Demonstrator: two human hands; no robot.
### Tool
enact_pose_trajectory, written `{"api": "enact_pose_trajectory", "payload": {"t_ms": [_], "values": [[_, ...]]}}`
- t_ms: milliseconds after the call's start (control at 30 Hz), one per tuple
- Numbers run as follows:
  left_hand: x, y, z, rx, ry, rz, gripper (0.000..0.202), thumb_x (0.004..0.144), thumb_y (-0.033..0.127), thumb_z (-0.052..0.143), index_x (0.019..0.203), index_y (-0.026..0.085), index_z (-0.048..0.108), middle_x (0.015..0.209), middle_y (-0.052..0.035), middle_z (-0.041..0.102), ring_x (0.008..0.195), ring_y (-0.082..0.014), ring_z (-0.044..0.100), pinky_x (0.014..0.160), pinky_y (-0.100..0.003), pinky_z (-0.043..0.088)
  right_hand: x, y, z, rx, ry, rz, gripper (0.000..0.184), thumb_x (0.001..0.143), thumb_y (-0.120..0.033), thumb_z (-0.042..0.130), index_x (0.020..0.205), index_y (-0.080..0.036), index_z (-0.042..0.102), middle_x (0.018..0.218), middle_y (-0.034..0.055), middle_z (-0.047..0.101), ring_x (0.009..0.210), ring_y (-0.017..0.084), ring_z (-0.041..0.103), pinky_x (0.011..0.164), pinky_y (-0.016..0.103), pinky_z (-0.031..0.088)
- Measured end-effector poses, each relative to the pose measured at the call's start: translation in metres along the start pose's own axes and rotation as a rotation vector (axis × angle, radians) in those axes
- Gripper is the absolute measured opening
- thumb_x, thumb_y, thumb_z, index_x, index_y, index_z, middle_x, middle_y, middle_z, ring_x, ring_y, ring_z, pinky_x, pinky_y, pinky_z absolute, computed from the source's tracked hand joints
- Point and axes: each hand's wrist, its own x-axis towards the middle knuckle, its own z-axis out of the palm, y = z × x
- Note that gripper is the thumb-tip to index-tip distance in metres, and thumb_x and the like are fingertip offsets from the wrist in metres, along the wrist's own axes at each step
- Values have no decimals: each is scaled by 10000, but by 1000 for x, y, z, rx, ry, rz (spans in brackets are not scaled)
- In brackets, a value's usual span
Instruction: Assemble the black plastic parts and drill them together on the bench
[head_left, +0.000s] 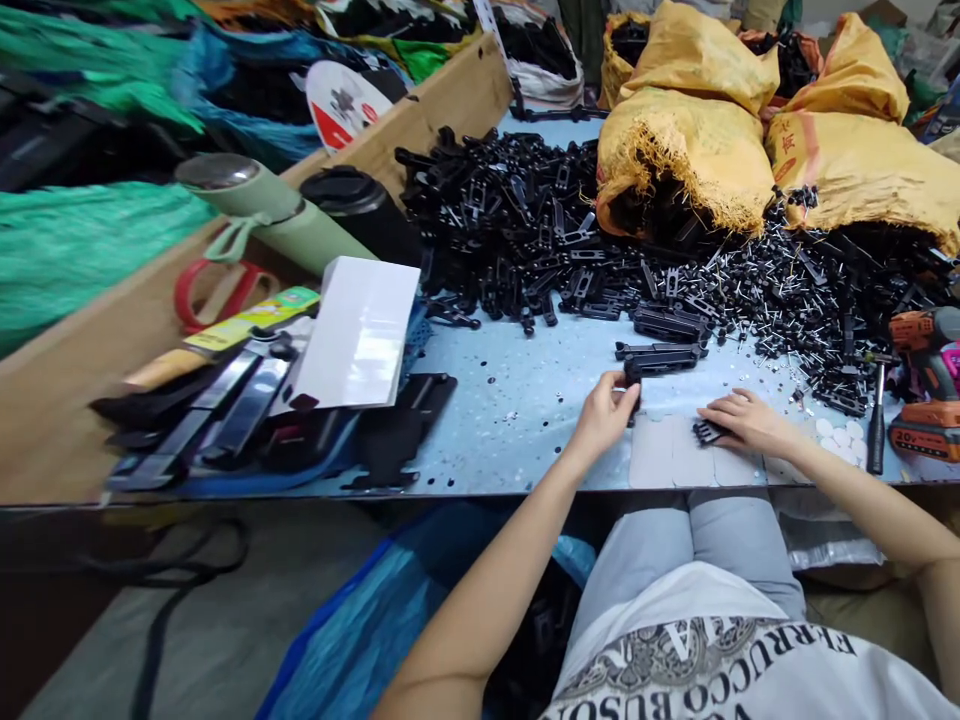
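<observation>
My left hand (604, 412) is closed, thumb and fingers pinching a small black plastic part (634, 392) that stands upright near the table's front edge. To its right, my right hand (751, 422) has its fingers curled over another black plastic piece (706, 432) with a slotted end, low above pale cards (652, 455) lying on the table. Part of that piece is hidden under the fingers. Just beyond my hands lie longer black bracket-like parts (664, 357), side by side on the light blue tabletop (517, 400).
Behind lies a heap of black parts (517, 220), with loose metal pins (765, 290) and yellow sacks (682, 150). At right are a hammer (876, 420), white discs (840, 438) and a cordless drill (926, 385). Leftward are a white box (360, 335), scissors (187, 295) and a green bottle (289, 215).
</observation>
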Motion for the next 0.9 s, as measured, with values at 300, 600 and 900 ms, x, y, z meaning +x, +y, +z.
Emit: {"api": "enact_pose_trajectory", "payload": {"t_ms": [300,600,900], "values": [[-36,39,32,-155,18,65,373,904,392,391,1110,156,592,778,-20,601,563,-96,532,602,-252,477,59,-40,23,1257,386,376,594,891,-546,408,1404,-251,356,745,7,610,597,143,617,555,297,557],[-45,49,34,106,73,236,381,893,324,461,1229,184,575,801,-33,507,762,-141,534,760,-278,479,46,-38,1,928,403,142,520,818,-436,597,1310,-296,502,984,28,600,634,103,565,576,262,527],[-45,52,38,145,28,273,349,898,315,473,1215,223,584,797,-13,476,719,-113,519,713,-241,472,34,-31,-7,544,441,-109,531,843,-418,585,1338,-260,476,945,55,634,869,178,586,797,333,488]]}}
